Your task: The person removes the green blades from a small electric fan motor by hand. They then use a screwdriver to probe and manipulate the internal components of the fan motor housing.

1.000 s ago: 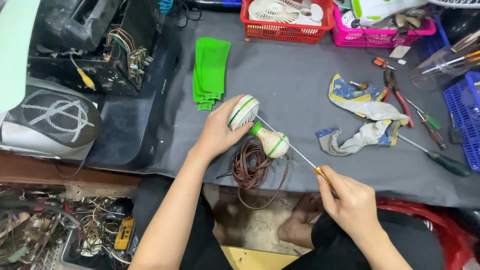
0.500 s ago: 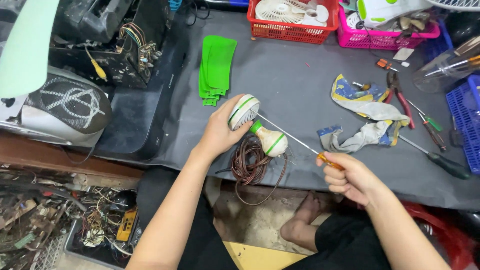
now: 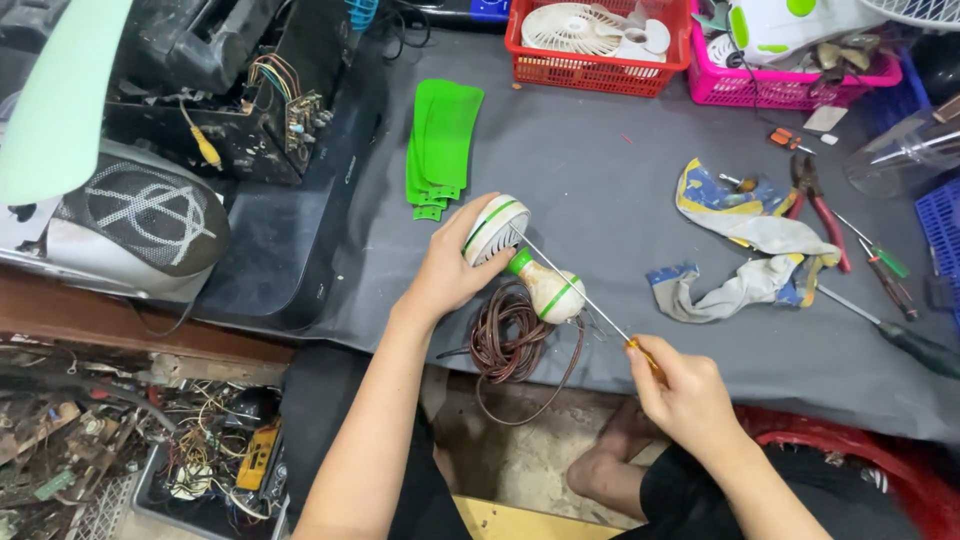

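My left hand [image 3: 450, 262] grips the round white and green motor head [image 3: 494, 228] of a small fan, lying on the grey mat [image 3: 600, 160]. The fan's white neck and base [image 3: 548, 290] points toward me, with a coil of brown cord [image 3: 508, 342] beside it at the mat's near edge. My right hand [image 3: 685, 392] holds a screwdriver by its orange handle [image 3: 645, 355]. Its long thin shaft [image 3: 575, 290] runs up and left across the fan base, the tip at the motor head.
Green fan blades [image 3: 443, 145] lie beyond the fan. A crumpled rag [image 3: 745, 240], red pliers [image 3: 815, 205] and screwdrivers [image 3: 880, 255] sit at right. Red [image 3: 600, 70] and pink [image 3: 800, 85] baskets stand at the back. Black electronics [image 3: 240, 100] and a speaker [image 3: 150, 215] are left.
The view shifted slightly. My right hand moved a little down and right with the screwdriver; my left hand stays on the fan head.
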